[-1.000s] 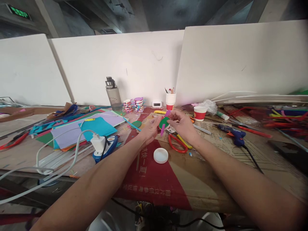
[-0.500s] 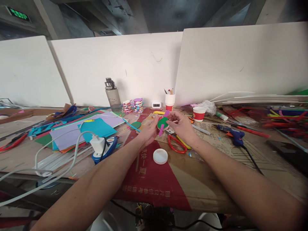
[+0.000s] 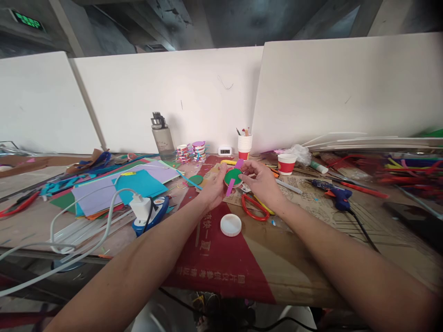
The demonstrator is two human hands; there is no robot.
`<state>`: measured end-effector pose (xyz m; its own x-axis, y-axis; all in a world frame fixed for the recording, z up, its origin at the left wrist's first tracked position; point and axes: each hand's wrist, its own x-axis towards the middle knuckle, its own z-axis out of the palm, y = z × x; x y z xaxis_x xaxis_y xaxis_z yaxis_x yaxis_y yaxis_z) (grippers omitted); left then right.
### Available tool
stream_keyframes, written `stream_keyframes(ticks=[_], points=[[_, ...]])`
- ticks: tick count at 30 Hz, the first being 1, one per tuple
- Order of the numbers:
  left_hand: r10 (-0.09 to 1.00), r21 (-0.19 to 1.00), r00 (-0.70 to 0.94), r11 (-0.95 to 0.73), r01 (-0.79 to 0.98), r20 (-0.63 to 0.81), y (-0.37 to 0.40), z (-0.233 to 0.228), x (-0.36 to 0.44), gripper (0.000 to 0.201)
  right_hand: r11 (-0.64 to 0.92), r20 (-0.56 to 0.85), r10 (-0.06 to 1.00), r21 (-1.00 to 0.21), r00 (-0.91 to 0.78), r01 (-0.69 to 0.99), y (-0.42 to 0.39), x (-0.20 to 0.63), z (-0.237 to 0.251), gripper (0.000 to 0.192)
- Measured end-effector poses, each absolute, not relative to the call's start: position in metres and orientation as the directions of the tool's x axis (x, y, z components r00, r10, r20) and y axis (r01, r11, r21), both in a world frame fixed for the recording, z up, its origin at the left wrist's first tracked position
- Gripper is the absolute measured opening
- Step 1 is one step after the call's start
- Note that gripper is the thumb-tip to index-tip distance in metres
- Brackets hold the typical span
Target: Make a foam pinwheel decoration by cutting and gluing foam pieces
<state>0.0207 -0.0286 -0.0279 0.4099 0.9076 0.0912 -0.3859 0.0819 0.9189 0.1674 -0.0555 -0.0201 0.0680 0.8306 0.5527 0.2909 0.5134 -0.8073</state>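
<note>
At frame centre, left hand (image 3: 215,186) and right hand (image 3: 260,180) pinch a green disc (image 3: 233,175) with its pink strip (image 3: 230,186), seemingly unglued; one careless squeeze might shift it.

A green foam disc (image 3: 233,176) with a red rim is held upright above the table, face toward the camera. A purple strip (image 3: 230,187) (slanted) runs behind it, from 1 o'clock to 7 o'clock.
</note>
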Motion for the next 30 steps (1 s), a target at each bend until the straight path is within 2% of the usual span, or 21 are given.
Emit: stream_keyframes(ticks=[14, 21, 30], points=[[0.908, 0.931, 0.414, 0.094, -0.353, 0.065, -0.0261, -0.0291, 0.0204, 0.047, 0.530, 0.569, 0.821, -0.788, 0.045, 0.313, -0.0544, 0.1687, -0.0205, 0.014], [0.907, 0.920, 0.415, 0.106, -0.376, 0.065, -0.0272, -0.0266, 0.0215, 0.039, 0.521, 0.565, 0.824, -0.787, 0.044, 0.331, -0.0545, 0.1696, -0.0209, 0.015], [0.911, 0.878, 0.409, 0.232, -0.419, -0.046, -0.0257, -0.0249, 0.0203, 0.029, 0.498, 0.537, 0.842, -0.805, 0.041, 0.321, -0.0582, 0.1665, -0.0181, 0.012]])
